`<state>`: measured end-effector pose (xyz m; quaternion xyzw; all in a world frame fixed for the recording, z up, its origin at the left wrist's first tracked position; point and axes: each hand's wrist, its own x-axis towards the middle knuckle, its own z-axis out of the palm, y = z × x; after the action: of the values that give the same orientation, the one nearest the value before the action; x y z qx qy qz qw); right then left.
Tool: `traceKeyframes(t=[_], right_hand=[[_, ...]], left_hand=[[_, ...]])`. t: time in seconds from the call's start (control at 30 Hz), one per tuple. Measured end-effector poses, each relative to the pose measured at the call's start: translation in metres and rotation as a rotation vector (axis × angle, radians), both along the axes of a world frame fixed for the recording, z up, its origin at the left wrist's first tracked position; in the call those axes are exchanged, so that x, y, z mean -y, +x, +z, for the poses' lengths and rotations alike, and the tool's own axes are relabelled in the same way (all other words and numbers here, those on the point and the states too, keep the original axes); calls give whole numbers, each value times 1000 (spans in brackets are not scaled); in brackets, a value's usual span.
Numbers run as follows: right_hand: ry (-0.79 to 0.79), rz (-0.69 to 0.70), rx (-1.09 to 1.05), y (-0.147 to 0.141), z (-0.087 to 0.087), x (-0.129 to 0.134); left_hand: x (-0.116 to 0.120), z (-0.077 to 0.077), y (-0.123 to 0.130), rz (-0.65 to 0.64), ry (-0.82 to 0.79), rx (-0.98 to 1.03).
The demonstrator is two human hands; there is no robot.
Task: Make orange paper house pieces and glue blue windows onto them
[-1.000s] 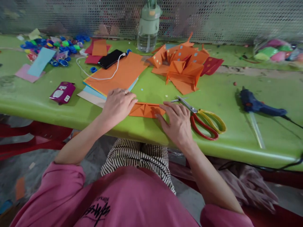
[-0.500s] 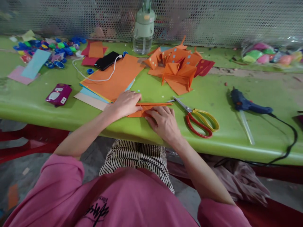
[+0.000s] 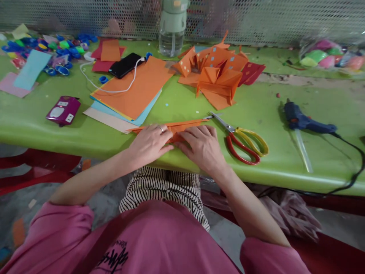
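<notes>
A long, narrow piece of folded orange paper (image 3: 186,124) lies near the table's front edge, its pointed left end sticking out past my fingers. My left hand (image 3: 149,147) grips the middle of it, fingers bent and thumb toward me. Close beside it, my right hand (image 3: 203,147) holds the right part, fingertips curled over the fold. The hands cover much of the near side of the paper. Just right of my right hand lie scissors (image 3: 242,142) with one red and one yellow handle, blades parted.
Orange paper sheets (image 3: 137,91) lie under a black phone (image 3: 127,65) with a white cable. Behind are folded orange paper shapes (image 3: 218,76) and a water bottle (image 3: 172,32). A glue gun (image 3: 306,121) lies right, a purple box-like packet (image 3: 63,110) left, near small colourful pieces (image 3: 62,47).
My left hand has slid nearer me and lower on the folded paper, uncovering its left end. The paper is now tilted slightly. The whole view has shifted a little.
</notes>
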<state>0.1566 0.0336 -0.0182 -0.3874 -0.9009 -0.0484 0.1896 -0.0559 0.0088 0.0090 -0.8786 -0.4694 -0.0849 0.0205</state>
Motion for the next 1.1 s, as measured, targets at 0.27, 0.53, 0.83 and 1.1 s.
traceKeyframes(t=[0.27, 0.53, 0.83, 1.1], right_hand=[[87, 38, 33, 2, 4, 13], [105, 39, 41, 2, 7, 27], [200, 190, 31, 23, 3, 8], [170, 351, 72, 33, 6, -5]], left_hand=[[6, 0, -6, -97, -17, 9], [-14, 8, -18, -271, 2, -19], [-14, 12, -13, -199, -66, -94], [-22, 6, -9, -307, -22, -100]])
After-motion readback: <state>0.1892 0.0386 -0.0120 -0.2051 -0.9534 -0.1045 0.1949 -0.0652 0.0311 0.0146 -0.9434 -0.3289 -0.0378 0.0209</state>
